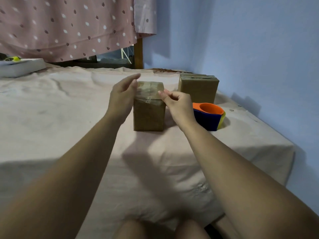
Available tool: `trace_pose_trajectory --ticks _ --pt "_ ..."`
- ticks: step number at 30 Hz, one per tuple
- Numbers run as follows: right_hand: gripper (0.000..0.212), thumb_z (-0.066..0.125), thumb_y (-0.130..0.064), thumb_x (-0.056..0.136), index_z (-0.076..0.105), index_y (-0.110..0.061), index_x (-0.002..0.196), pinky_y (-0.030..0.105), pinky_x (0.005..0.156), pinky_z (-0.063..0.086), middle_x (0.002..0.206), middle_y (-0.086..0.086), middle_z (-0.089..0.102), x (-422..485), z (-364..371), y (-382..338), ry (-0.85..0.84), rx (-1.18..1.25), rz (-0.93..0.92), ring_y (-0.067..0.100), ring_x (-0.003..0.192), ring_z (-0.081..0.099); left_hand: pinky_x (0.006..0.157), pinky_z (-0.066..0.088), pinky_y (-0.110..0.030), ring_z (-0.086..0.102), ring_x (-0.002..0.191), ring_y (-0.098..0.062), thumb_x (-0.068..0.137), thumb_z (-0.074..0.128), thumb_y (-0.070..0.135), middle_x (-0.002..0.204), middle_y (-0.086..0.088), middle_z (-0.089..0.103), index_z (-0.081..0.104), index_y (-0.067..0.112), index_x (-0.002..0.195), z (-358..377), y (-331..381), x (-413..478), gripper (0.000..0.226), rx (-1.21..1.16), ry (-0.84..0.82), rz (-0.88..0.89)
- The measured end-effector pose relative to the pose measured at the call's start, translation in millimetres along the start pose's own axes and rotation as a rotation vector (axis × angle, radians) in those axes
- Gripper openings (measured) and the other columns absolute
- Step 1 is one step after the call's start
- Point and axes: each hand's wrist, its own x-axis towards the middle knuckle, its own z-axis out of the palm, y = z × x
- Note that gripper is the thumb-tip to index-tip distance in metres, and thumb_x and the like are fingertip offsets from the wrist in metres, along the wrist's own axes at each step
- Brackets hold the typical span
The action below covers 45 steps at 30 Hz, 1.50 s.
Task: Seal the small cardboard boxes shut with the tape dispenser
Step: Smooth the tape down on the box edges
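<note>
Bed (69,118) is carrying a taped box (148,116), likely light and stiff, best held by its sides; left hand (122,97) is hovering open, right hand (177,104) is curling, grip unclear.

We have the near box (149,114) centred on the bed (69,118) | tape dispenser (208,116) just right of it | second box (198,87) behind the dispenser, by the wall (241,40) | flat case (20,67) far left | curtain (69,26) behind it
</note>
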Motion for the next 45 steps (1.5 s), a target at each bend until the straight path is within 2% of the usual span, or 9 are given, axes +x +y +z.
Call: trace_pose_trajectory --ticks 5,9,14,21,27,32,38,42,45 --pt "0.034 0.068 -0.037 0.085 0.071 -0.012 0.109 0.036 0.104 0.042 0.128 0.003 0.062 2 -2 3 -0.024 -0.029 -0.018 0.013 0.120 0.055 0.080 0.040 -0.017 0.056 0.106 -0.008 0.099 0.048 0.025 0.116 0.005 0.067 0.067 0.022 0.119 -1 0 4 0.028 0.535 -0.242 0.215" --pt "0.025 0.071 -0.031 0.084 0.073 -0.017 0.104 0.033 0.104 0.042 0.131 0.006 0.059 0 -3 -1 -0.088 -0.034 -0.017 0.013 0.122 0.053 0.074 0.035 0.000 0.058 0.104 -0.005 0.095 0.055 0.024 0.118 0.002 0.067 0.068 0.020 0.119 -9 -6 -2 0.027 0.542 -0.285 0.320" --pt "0.035 0.072 -0.021 0.083 0.067 -0.015 0.117 0.017 0.098 0.037 0.140 0.004 0.051 -3 -14 -2 -0.198 -0.040 -0.018 0.012 0.127 0.048 0.096 0.032 -0.009 0.052 0.124 -0.012 0.092 0.061 0.022 0.127 0.001 0.062 0.065 0.019 0.122 -11 -11 -1 0.030 0.607 -0.320 0.393" --pt "0.034 0.074 -0.025 0.082 0.069 -0.022 0.115 0.027 0.103 0.043 0.132 0.000 0.059 -1 -14 1 -0.144 -0.177 -0.100 0.010 0.119 0.055 0.092 0.037 -0.018 0.059 0.116 -0.022 0.090 0.053 0.030 0.123 -0.005 0.065 0.066 0.015 0.121 -12 -17 -3 0.036 0.750 -0.305 0.556" --pt "0.030 0.072 -0.030 0.083 0.069 -0.026 0.112 0.031 0.098 0.048 0.134 -0.003 0.058 -3 -7 10 -0.084 -0.218 -0.166 -0.003 0.101 0.058 0.097 0.039 -0.025 0.056 0.121 -0.022 0.092 0.058 0.024 0.128 -0.004 0.062 0.063 0.018 0.126 -14 -19 -1 0.035 0.754 -0.323 0.546" --pt "0.040 0.073 -0.038 0.080 0.065 -0.027 0.117 0.029 0.102 0.044 0.139 -0.008 0.052 -10 -8 11 -0.104 -0.232 -0.177 0.009 0.127 0.048 0.099 0.034 -0.019 0.053 0.124 -0.021 0.091 0.062 0.020 0.128 -0.006 0.062 0.063 0.015 0.125 -12 -15 -5 0.035 0.718 -0.311 0.505" --pt "0.037 0.070 -0.031 0.084 0.061 -0.024 0.119 0.013 0.089 0.044 0.143 -0.008 0.048 -12 -8 7 -0.137 -0.230 -0.176 0.000 0.103 0.055 0.110 0.029 -0.026 0.039 0.136 -0.016 0.094 0.056 0.009 0.140 0.001 0.050 0.053 0.024 0.134 -22 -5 3 0.042 0.641 -0.459 0.300" --pt "0.043 0.067 -0.033 0.087 0.054 -0.024 0.126 0.032 0.105 0.037 0.146 -0.010 0.044 -15 -8 12 -0.157 -0.302 -0.205 0.012 0.133 0.040 0.113 0.027 -0.031 0.032 0.140 -0.015 0.095 0.054 0.005 0.144 0.003 0.046 0.047 0.024 0.138 -24 -4 5 0.048 0.709 -0.524 0.341" --pt "0.042 0.066 -0.034 0.088 0.053 -0.024 0.127 0.037 0.106 0.039 0.146 -0.011 0.043 -15 -5 14 -0.134 -0.301 -0.204 0.014 0.135 0.038 0.112 0.020 -0.025 0.024 0.142 -0.011 0.095 0.050 0.000 0.147 0.009 0.039 0.044 0.026 0.140 -29 1 11 0.051 0.702 -0.617 0.289"
